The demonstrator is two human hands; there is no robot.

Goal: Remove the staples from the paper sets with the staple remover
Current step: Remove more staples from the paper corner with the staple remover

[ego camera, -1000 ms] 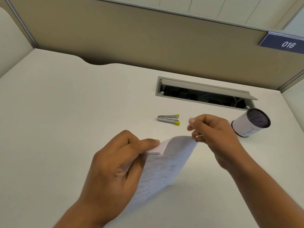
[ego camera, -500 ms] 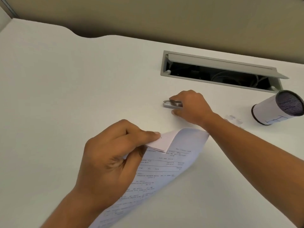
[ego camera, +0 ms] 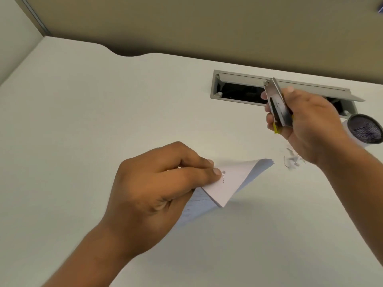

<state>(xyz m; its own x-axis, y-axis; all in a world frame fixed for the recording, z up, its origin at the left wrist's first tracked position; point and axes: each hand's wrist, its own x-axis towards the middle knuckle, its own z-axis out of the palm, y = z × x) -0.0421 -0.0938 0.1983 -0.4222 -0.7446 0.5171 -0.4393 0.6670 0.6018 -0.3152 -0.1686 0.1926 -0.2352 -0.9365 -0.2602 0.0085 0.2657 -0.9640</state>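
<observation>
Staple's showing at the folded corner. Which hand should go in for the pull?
Right. The right hand grips the staple remover, held in the air and free to come down. The left hand pinches the paper set just beside the staple and looks needed there to steady it.

A white counter fills most of the view under even light, with soft shadows. Its back edge has a curved cut-out against a beige partition wall. A grey cable hatch is sunk into the counter, its lid tilted open over a dark inside. A paler side panel meets the partition at a metal corner strip.
</observation>
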